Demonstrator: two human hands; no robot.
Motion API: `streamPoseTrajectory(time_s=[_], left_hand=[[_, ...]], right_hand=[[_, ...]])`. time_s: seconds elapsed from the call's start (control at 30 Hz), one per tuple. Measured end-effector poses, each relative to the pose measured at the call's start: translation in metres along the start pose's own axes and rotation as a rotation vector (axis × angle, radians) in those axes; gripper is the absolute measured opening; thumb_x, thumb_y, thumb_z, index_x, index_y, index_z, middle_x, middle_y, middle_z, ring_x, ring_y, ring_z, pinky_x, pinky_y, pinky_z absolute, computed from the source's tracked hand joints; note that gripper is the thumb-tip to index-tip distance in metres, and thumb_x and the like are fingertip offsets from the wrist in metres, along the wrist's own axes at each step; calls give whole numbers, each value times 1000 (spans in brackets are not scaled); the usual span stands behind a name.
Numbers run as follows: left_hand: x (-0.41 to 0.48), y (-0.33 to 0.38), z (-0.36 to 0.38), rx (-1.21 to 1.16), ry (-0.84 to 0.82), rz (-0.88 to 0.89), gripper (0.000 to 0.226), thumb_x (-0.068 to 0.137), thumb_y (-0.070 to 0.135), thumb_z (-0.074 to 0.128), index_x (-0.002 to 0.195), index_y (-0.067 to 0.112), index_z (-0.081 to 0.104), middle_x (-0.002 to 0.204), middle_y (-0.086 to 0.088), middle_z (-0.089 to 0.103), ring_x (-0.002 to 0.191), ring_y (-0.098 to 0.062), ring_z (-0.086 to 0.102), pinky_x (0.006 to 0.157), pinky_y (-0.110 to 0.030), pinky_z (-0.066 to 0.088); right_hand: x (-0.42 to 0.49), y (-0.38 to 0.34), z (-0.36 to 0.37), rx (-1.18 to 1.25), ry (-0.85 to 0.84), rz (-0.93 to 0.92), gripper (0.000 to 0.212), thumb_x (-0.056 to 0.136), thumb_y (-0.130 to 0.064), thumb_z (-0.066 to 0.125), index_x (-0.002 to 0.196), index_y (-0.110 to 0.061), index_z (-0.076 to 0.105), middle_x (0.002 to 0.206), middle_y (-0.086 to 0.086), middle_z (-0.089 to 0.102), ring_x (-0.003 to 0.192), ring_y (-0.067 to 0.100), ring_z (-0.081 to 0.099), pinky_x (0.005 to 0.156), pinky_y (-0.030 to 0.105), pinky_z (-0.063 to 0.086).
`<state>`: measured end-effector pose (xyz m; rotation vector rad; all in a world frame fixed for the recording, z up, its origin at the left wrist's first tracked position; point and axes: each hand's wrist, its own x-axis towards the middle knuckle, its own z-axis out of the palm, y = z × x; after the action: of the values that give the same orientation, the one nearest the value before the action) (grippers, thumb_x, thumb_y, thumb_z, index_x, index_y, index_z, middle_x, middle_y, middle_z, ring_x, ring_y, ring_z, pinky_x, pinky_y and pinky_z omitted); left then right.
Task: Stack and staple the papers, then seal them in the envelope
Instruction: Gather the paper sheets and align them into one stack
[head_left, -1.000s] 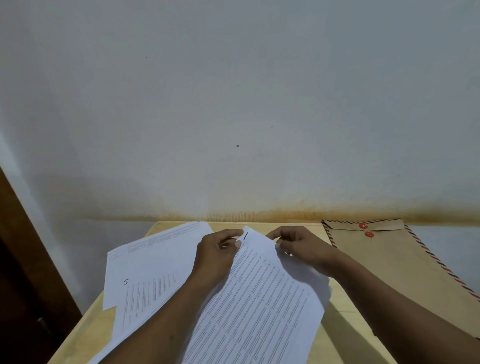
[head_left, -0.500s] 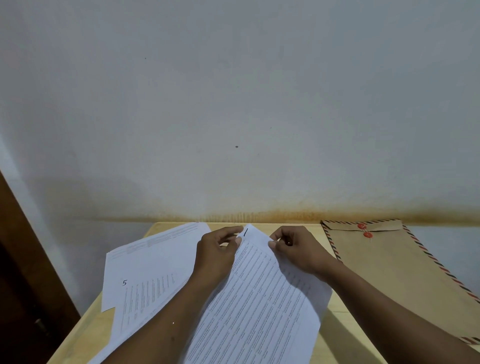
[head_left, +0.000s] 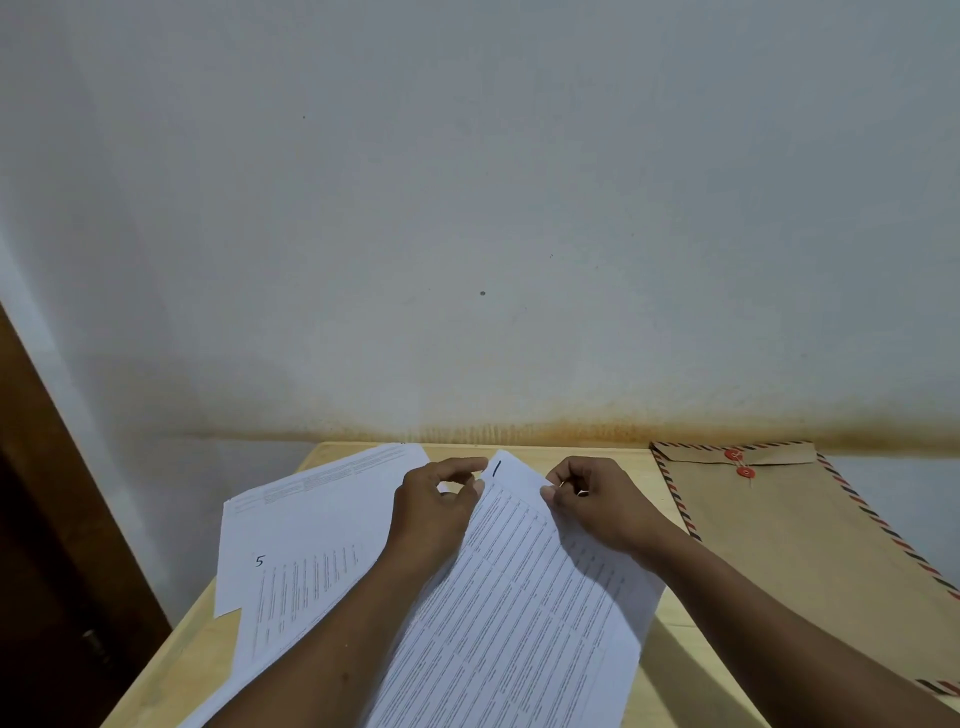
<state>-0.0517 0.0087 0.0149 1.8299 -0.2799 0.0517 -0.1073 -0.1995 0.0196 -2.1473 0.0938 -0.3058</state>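
While both hands meet at its far corner, the top sheet (head_left: 519, 597), printed and marked "1" in ink, lies slanted across the middle of the desk (head_left: 670, 670) with that corner raised slightly off the surface. The left hand (head_left: 436, 512) grips the sheet's left edge just below the corner. Its thumb and forefinger are closed on the paper in a pinch, and the other fingers (head_left: 457, 465) are curled above. The right hand (head_left: 597, 504) holds the opposite edge at the same height, with the thumb pressed to the paper and the remaining fingers folded tight into the palm. The marked corner stands between the two hands, touching both.

Under the left forearm lies a sheet marked 5 (head_left: 291, 582), partly covered by the top sheet. A third sheet (head_left: 322, 499) lies beneath that, fanned out toward the desk's left edge. None of the three is squared with the others.

A brown envelope (head_left: 810, 545) with a striped border and two red string buttons (head_left: 746, 472) lies flat at the right, just beside the right wrist. It is apart from the papers and its flap is folded down.

A stained wall (head_left: 467, 208) rises directly behind the desk.
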Motion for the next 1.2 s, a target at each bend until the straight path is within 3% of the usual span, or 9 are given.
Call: streamPoseTrajectory(time_s=[0.23, 0.3, 0.5, 0.63, 0.77, 0.93, 1.0, 1.13, 1.2], left_hand=[[1, 0, 0, -100, 9, -55, 20, 86, 15, 80, 100, 29, 81, 90, 5, 78, 95, -10, 74, 86, -26, 54], [1, 1, -1, -112, 10, -55, 20, 86, 14, 80, 99, 30, 81, 92, 6, 78, 94, -10, 74, 85, -25, 55], [2, 2, -3, -115, -42, -38, 18, 85, 17, 81, 98, 29, 82, 94, 8, 81, 95, -10, 76, 96, -44, 59], [2, 4, -6, -60, -34, 4, 17, 86, 17, 79, 98, 28, 83, 93, 11, 80, 96, -4, 73, 94, -36, 58], [2, 4, -7, -51, -22, 16, 17, 87, 17, 78, 101, 27, 82, 98, 12, 80, 100, -6, 72, 93, -32, 57], [0, 4, -8, -113, -45, -38, 24, 85, 12, 80, 102, 29, 82, 98, 7, 80, 90, -15, 77, 91, -47, 61], [-1, 2, -7, -160, -46, -56, 25, 85, 13, 80, 102, 30, 82, 100, 5, 80, 90, -18, 78, 91, -51, 61], [-4, 4, -8, -204, -74, -66, 20, 94, 15, 72, 108, 26, 82, 102, 8, 81, 98, -9, 76, 94, -39, 60], [-3, 5, -10, -172, -78, -56, 22, 95, 14, 71, 109, 26, 81, 105, 8, 80, 99, -7, 75, 94, -34, 60]], right_hand=[[-1, -3, 0, 10, -9, -8, 4, 91, -22, 66, 91, -26, 67, 59, -8, 60, 61, 10, 54, 66, 31, 45], [0, -4, 1, -16, 0, -43, 16, 90, -20, 66, 100, -32, 64, 64, -6, 61, 64, 9, 56, 67, 30, 46], [1, -8, 2, -51, 8, -76, 16, 89, -20, 69, 93, -35, 70, 71, -7, 64, 66, 6, 59, 70, 36, 53], [0, -8, 5, -24, 64, -90, 15, 92, -19, 66, 91, -33, 72, 64, -3, 59, 56, 7, 47, 60, 28, 42], [0, -10, 8, 19, 80, -85, 14, 92, -19, 65, 92, -31, 73, 72, 9, 67, 58, 8, 54, 62, 27, 46], [1, -11, 7, 55, 69, -100, 18, 94, -16, 65, 98, -30, 76, 70, 7, 70, 55, 7, 54, 57, 20, 44], [2, -11, 6, 61, 56, -103, 21, 95, -15, 63, 99, -31, 77, 73, 8, 72, 57, 14, 58, 59, 24, 45], [8, -5, 6, 45, 50, -118, 28, 96, -14, 61, 101, -35, 78, 75, 7, 73, 59, 21, 57, 58, 36, 46], [10, -2, 5, 24, 31, -124, 33, 95, -13, 58, 103, -39, 77, 87, 7, 77, 78, 33, 67, 70, 47, 55]])
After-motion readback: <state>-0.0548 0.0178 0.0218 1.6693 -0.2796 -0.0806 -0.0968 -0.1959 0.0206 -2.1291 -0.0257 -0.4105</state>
